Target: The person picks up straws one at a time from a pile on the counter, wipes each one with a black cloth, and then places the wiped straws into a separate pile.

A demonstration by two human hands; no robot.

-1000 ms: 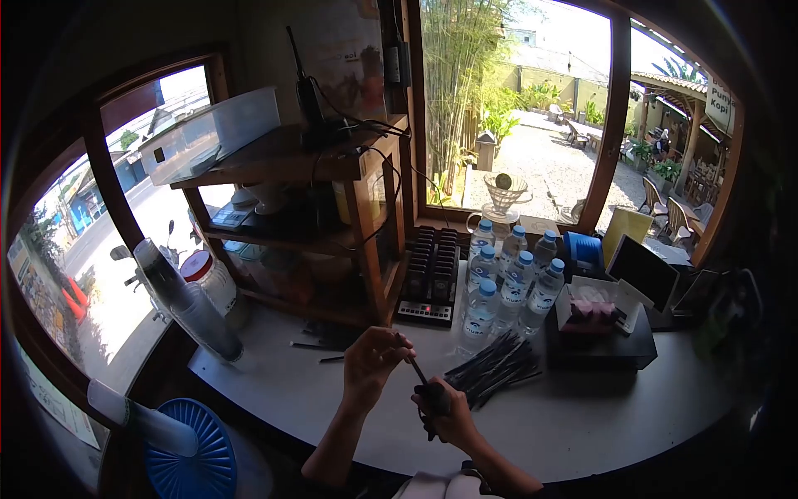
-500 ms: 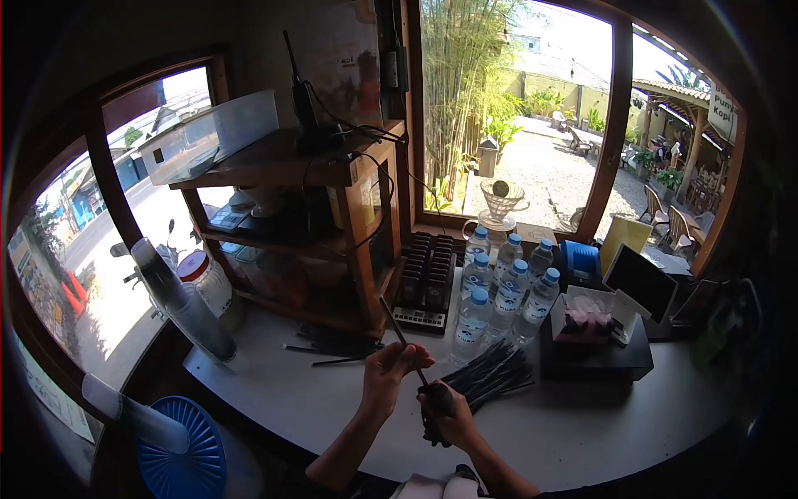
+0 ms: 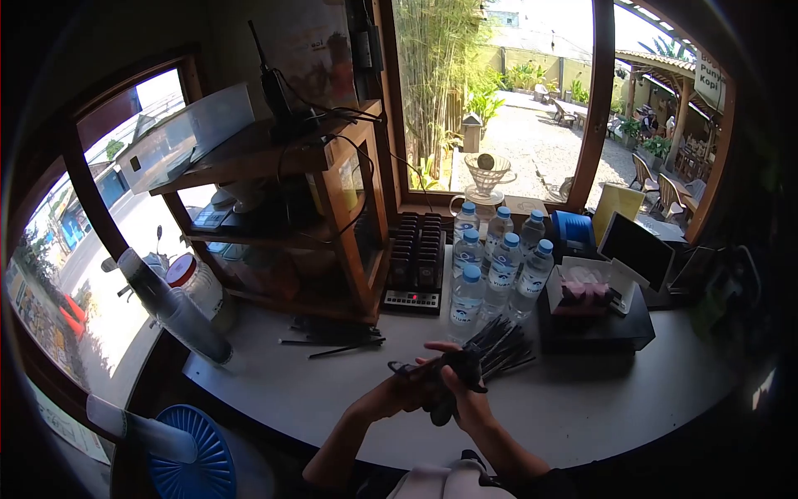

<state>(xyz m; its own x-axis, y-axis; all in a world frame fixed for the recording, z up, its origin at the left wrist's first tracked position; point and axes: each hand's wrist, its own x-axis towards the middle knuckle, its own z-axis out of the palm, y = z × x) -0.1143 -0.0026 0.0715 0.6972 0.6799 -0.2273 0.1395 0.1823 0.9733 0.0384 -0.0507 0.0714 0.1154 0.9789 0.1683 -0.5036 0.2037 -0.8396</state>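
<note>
A bundle of long thin black straws [image 3: 504,345] lies over the white counter, its loose ends fanned out to the right. My right hand [image 3: 467,401] is closed round the near end of the bundle, thumb on top. Pressed against the same end from the left is my left hand [image 3: 406,392], its fingers partly curled around it and partly hidden. A dark bent strip loops out beside the left fingers; I cannot make out whether it is a straw. More black straws [image 3: 337,337] lie flat on the counter to the left.
Several water bottles [image 3: 467,299] with blue caps stand just behind the bundle. Beside them are a black device with a red display [image 3: 413,300] and a wooden shelf [image 3: 357,224]. A black box [image 3: 598,331] sits right; stacked plastic cups [image 3: 179,308] lean left.
My left hand has come down from an upright single straw to the bundle in my right hand. That straw no longer stands out separately. The view has shifted slightly.
</note>
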